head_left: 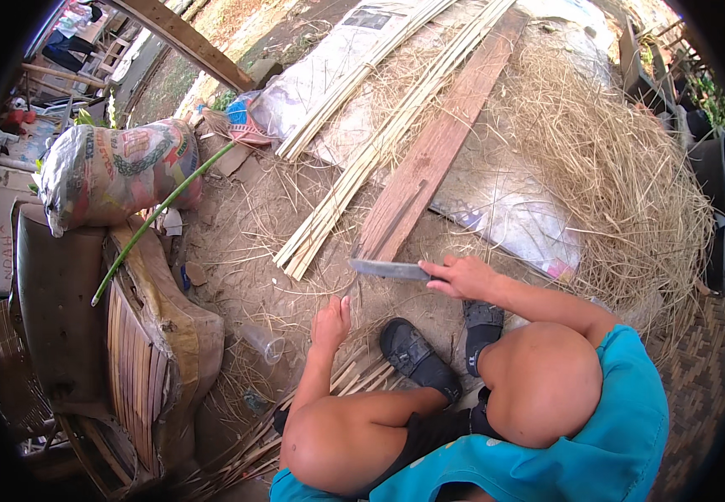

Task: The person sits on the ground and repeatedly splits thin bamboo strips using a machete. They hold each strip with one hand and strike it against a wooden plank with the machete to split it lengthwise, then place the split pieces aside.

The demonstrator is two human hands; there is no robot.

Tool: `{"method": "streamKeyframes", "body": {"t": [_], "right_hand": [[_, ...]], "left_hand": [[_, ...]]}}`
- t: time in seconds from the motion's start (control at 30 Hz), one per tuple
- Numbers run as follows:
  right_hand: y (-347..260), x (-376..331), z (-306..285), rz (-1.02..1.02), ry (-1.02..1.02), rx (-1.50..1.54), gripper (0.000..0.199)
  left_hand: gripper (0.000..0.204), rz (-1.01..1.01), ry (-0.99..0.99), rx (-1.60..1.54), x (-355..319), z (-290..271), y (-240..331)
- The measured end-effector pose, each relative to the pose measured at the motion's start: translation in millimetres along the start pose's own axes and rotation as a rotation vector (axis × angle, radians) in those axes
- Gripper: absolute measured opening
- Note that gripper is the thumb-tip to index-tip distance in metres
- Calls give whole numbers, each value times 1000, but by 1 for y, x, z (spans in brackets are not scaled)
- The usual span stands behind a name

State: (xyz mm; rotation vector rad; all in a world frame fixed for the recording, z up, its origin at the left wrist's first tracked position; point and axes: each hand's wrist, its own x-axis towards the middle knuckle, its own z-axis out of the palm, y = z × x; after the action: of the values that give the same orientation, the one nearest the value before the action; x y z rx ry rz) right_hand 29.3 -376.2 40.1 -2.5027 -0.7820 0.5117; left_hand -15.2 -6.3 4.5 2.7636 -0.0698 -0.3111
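Observation:
My right hand (465, 277) is closed around the handle of a knife (388, 268), its grey blade pointing left across the near end of a reddish-brown wooden plank (438, 163). Left of the blade and a little nearer to me, my left hand (330, 323) is closed, thumb up, on what looks like a thin dark strip (403, 209) that runs up along the plank. How the fingers grip it is too small to make out. Beside the plank lies a bundle of long pale split strips (342, 197). Farther left is a second pale bundle (329, 121).
Dry shavings (622, 159) are heaped at the right on a pale sheet (517, 222). A stuffed sack (124, 171) and a green stalk (162, 207) rest on a worn slatted seat (166, 351) at the left. A clear plastic cup (262, 343) and more strips (354, 376) lie near my feet.

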Motion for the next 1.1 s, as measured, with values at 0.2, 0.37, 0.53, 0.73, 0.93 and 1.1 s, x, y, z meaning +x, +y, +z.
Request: {"method": "streamKeyframes", "body": {"t": [0.2, 0.37, 0.53, 0.73, 0.93, 1.1], "right_hand": [[97, 6, -16, 405, 485, 115, 46], [46, 5, 7, 230, 360, 39, 49], [64, -2, -4, 284, 360, 14, 51], [35, -1, 1, 231, 311, 22, 51], [81, 2, -11, 444, 423, 159, 49], [88, -8, 7, 406, 504, 244, 48]], "left_hand": [[43, 24, -40, 118, -4, -8, -13], [51, 9, -196, -243, 13, 1, -16], [56, -304, -581, -619, -25, -25, -68], [55, -126, -352, -370, -46, -58, -48], [58, -179, -344, -508, -66, -47, -36], [61, -208, -429, -355, -29, -55, 7]]}}
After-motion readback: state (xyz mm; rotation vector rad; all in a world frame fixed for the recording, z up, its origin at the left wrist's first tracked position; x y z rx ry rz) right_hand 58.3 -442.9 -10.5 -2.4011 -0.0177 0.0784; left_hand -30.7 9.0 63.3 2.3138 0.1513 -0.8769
